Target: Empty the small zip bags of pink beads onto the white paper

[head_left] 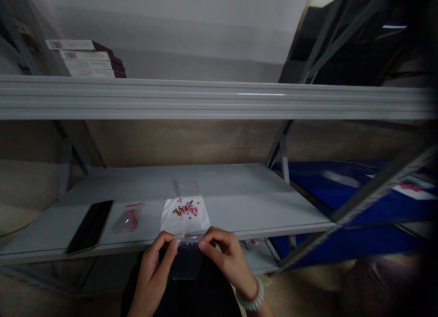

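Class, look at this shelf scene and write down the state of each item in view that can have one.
Left hand: pinching the bag's top edge.
Right hand: pinching the same edge.
Clear plastic zip bag: held up, looks empty.
White paper sheet: lying flat on the grey shelf.
Round pink beads: loose on the paper.
Small clear zip bag: lying flat, holding pink beads.
Black smartphone: lying flat, screen dark.

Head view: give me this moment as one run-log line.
left hand: holds clear zip bag | right hand: holds same bag | grey shelf: white paper with pink beads; second bag; black phone
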Available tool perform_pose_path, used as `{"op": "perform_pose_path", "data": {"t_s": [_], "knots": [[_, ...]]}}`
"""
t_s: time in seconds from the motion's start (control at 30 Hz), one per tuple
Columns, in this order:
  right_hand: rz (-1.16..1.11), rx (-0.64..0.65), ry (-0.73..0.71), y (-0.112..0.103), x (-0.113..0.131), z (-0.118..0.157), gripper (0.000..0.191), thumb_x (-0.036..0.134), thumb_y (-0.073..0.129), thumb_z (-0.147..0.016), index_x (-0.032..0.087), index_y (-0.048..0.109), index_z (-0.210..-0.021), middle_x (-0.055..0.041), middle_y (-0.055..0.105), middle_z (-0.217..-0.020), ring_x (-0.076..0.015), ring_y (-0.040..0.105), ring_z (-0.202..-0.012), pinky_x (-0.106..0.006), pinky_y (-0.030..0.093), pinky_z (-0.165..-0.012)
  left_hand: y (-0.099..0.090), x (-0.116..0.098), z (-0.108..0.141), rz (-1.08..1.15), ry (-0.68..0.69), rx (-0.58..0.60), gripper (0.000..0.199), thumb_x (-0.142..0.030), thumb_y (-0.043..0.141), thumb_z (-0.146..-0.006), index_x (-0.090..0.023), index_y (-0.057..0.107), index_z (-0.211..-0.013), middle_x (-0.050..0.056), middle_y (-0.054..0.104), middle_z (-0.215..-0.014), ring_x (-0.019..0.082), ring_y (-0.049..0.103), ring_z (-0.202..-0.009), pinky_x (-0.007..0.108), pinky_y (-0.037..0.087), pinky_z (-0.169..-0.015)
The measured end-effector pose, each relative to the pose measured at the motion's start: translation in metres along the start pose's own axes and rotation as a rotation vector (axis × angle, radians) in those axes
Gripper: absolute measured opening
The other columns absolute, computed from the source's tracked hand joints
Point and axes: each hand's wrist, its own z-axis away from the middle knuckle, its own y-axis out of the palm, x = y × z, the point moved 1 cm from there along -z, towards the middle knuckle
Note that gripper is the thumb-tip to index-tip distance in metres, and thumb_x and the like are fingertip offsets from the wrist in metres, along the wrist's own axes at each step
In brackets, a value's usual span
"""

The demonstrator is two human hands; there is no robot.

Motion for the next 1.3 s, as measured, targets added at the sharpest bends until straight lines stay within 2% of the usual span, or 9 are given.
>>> {"op": "perform_pose_path", "data": {"t_s": [0.2, 0.37, 0.47, 0.53, 0.6, 0.7, 0.87, 1.1, 1.3], "knots": [[-0.111, 0.005, -0.15, 0.011, 0.009, 0.002, 0.026, 0.029, 0.064, -0.078, 0.017, 0.055, -0.056, 0.0011, 0.047, -0.06, -0.0122, 0.046, -0.062, -0.026, 0.035, -0.06, -0.006, -0.001, 0.004, -0.029, 0.13, -0.139, 0.032, -0.038, 0.05, -0.087, -0.017, 0.048, -0.063, -0.002, 0.042, -0.059, 0.011, 0.042, -0.057, 0.019, 0.034, -0.055], [0.003, 0.019, -0.179, 0.015, 0.014, 0.003, 0.025, 0.03, 0.059, -0.083, 0.017, 0.059, -0.062, 0.0, 0.05, -0.062, -0.013, 0.048, -0.064, -0.026, 0.037, -0.062, -0.012, -0.001, 0.005, -0.069, 0.241, -0.212, 0.027, -0.03, 0.05, -0.087, -0.017, 0.049, -0.063, -0.002, 0.044, -0.06, 0.011, 0.045, -0.058, 0.019, 0.036, -0.056], [0.112, 0.063, -0.21, 0.011, 0.017, 0.003, 0.017, 0.031, 0.055, -0.086, 0.02, 0.067, -0.084, -0.0035, 0.06, -0.077, -0.0156, 0.054, -0.076, -0.028, 0.041, -0.071, -0.016, 0.001, 0.003, -0.081, 0.26, -0.241, 0.026, -0.028, 0.049, -0.088, -0.017, 0.048, -0.064, -0.002, 0.044, -0.061, 0.011, 0.045, -0.058, 0.019, 0.036, -0.055], [0.151, 0.024, -0.244, 0.01, 0.021, 0.001, 0.025, 0.031, 0.055, -0.087, 0.023, 0.063, -0.109, -0.0062, 0.063, -0.097, -0.0179, 0.055, -0.091, -0.031, 0.042, -0.08, -0.016, 0.003, 0.003, -0.105, 0.275, -0.226, 0.024, -0.027, 0.049, -0.088, -0.017, 0.049, -0.066, -0.002, 0.045, -0.063, 0.011, 0.046, -0.06, 0.02, 0.037, -0.057], [0.173, 0.021, -0.277, 0.013, 0.027, -0.002, 0.035, 0.03, 0.059, -0.084, 0.024, 0.057, -0.118, -0.007, 0.06, -0.107, -0.0192, 0.054, -0.099, -0.033, 0.042, -0.086, -0.014, 0.004, 0.004, -0.136, 0.291, -0.2, 0.02, -0.026, 0.051, -0.087, -0.017, 0.051, -0.069, -0.001, 0.048, -0.066, 0.012, 0.048, -0.063, 0.02, 0.039, -0.06], [0.211, 0.11, -0.306, 0.022, 0.037, -0.006, 0.026, 0.024, 0.065, -0.077, 0.022, 0.063, -0.102, -0.0052, 0.062, -0.097, -0.0192, 0.055, -0.096, -0.032, 0.042, -0.085, -0.012, 0.002, 0.005, -0.176, 0.34, -0.177, 0.012, -0.022, 0.052, -0.086, -0.018, 0.055, -0.075, 0.0, 0.052, -0.072, 0.013, 0.051, -0.069, 0.022, 0.041, -0.066], [0.195, 0.122, -0.272, 0.03, 0.043, -0.01, 0.006, 0.013, 0.061, -0.074, 0.018, 0.062, -0.076, -0.0011, 0.061, -0.076, -0.0148, 0.056, -0.078, -0.027, 0.043, -0.075, -0.014, -0.004, 0.01, -0.238, 0.399, -0.171, 0.008, -0.019, 0.052, -0.085, -0.018, 0.055, -0.077, 0.001, 0.055, -0.074, 0.015, 0.052, -0.074, 0.026, 0.041, -0.071], [0.219, 0.086, -0.237, 0.031, 0.04, -0.008, 0.007, 0.012, 0.062, -0.073, 0.018, 0.064, -0.07, -0.0007, 0.062, -0.071, -0.0142, 0.057, -0.074, -0.025, 0.042, -0.069, -0.018, -0.009, 0.01, -0.194, 0.346, -0.116, 0.012, -0.027, 0.053, -0.083, -0.018, 0.059, -0.089, 0.005, 0.059, -0.082, 0.019, 0.056, -0.08, 0.028, 0.045, -0.071], [0.253, 0.077, -0.237, 0.032, 0.035, -0.007, 0.008, 0.014, 0.064, -0.075, 0.02, 0.068, -0.073, -0.001, 0.065, -0.071, -0.0148, 0.058, -0.073, -0.026, 0.043, -0.07, -0.015, -0.01, 0.008, -0.281, 0.364, -0.122, 0.009, -0.021, 0.054, -0.084, -0.02, 0.06, -0.077, 0.003, 0.061, -0.078, 0.018, 0.056, -0.079, 0.027, 0.043, -0.072]]}}
